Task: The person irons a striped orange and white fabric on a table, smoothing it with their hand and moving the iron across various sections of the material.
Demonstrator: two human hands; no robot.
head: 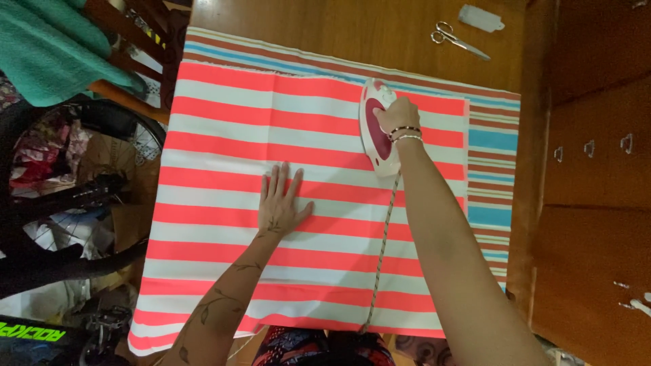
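Warm indoor light falls evenly over my striped cloth point(298, 203); shadows stay soft, no glare, and the left edge looks dim and slightly soft.

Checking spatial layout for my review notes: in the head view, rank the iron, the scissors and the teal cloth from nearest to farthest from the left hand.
1. Iron: up and to the right of the left hand, on the striped fabric, gripped by the right hand.
2. Teal cloth: far upper left, off the table.
3. Scissors: top right, on the bare wooden table.

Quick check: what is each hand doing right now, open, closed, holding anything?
Left hand: open, palm flat on the striped cloth, holding nothing.
Right hand: closed around the handle of the iron.
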